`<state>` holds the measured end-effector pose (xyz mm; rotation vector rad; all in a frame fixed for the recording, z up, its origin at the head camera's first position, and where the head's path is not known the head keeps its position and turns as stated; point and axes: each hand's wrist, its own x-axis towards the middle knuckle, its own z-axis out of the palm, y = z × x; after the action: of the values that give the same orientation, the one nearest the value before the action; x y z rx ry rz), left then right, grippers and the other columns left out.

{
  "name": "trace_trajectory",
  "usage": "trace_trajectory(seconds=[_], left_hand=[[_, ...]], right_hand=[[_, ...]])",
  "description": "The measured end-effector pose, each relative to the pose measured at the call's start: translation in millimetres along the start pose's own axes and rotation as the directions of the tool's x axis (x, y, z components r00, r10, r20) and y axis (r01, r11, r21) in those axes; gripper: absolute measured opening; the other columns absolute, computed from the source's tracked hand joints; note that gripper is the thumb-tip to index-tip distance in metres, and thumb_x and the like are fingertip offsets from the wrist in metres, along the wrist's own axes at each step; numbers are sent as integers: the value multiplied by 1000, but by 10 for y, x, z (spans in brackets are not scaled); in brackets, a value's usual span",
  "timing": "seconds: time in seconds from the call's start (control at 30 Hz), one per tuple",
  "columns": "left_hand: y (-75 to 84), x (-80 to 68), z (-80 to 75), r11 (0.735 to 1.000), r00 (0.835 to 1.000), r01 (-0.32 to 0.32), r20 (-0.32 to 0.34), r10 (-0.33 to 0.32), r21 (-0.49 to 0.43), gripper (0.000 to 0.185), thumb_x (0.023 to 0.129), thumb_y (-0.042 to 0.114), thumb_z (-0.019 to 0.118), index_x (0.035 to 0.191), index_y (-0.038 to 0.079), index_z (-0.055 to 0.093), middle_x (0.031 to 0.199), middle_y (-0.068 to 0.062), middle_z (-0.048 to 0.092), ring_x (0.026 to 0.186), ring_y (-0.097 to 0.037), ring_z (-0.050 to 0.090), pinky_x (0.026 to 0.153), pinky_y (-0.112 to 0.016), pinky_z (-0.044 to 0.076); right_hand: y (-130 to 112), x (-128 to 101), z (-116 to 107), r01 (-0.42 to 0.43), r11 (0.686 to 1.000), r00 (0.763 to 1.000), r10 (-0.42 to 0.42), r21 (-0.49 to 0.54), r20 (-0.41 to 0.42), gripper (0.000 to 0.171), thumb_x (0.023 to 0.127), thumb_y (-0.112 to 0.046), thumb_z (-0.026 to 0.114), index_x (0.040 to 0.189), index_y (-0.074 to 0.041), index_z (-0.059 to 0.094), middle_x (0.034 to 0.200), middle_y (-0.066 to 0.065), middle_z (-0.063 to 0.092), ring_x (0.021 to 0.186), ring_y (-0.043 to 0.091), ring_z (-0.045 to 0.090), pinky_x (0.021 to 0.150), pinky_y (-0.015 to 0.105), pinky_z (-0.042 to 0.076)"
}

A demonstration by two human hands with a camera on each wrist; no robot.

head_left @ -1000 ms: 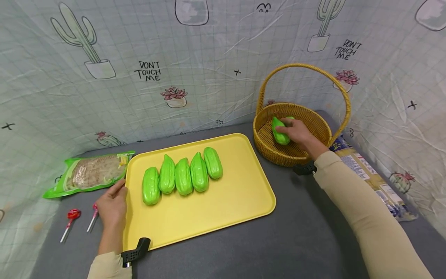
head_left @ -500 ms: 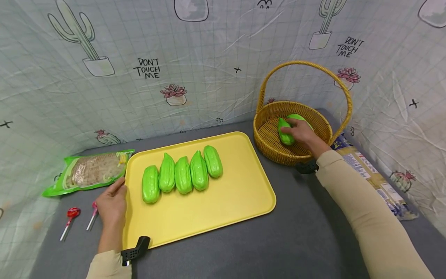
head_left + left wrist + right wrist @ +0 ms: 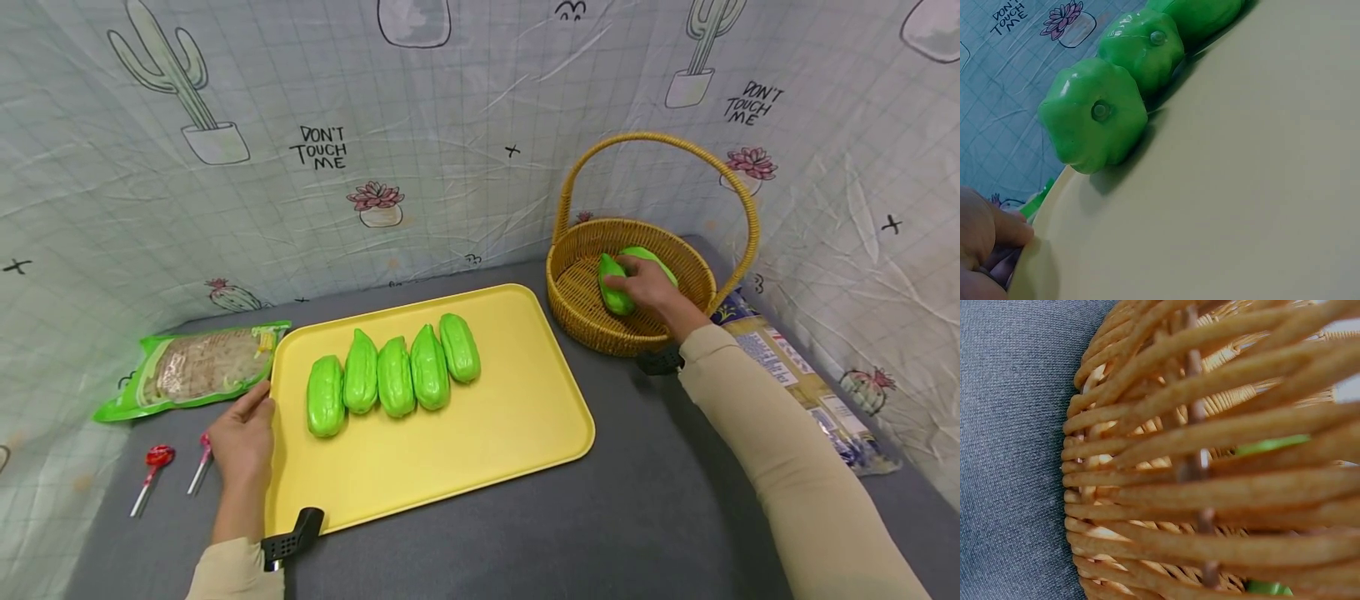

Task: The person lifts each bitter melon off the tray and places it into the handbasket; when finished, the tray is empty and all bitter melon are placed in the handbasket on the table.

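We have five green gourds lined up side by side on the yellow tray, and what looks like the last one lies in the wicker basket, so by our reckoning one move is left. Our right hand curls over that gourd inside the basket, fingers wrapped on it, while our left hand rests with relaxed fingers against the tray's left rim, gripping nothing.

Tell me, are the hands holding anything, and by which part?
The right hand grips a green chayote inside the wicker basket, fingers over its top. The left hand only rests against the yellow tray's left edge.
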<state>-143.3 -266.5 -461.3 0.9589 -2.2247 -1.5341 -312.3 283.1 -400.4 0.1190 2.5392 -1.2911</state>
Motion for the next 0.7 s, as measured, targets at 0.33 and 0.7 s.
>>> trace_trajectory(seconds=[0.33,0.7], left_hand=[[-42,1,-15,1000,1000,-10,-10,10,8,37,104,17,56,141,13,63,144,-15,60,121,-1,59,92,-2,46],[-20,10,-6,1000,1000,-1,-8,1,0,38,104,18,57,141,14,62,145,-12,60,121,1,59,98,-8,48]], right_hand=[[-62,-130,-21,72,989,997,-74,-130,-13,72,108,-30,50,164,-5,11,167,28,18,150,46,27,116,60,38],[-512,-537,172,315,943,948,-317,-110,-6,70,108,-34,52,164,-11,19,171,15,19,155,42,22,124,58,28]])
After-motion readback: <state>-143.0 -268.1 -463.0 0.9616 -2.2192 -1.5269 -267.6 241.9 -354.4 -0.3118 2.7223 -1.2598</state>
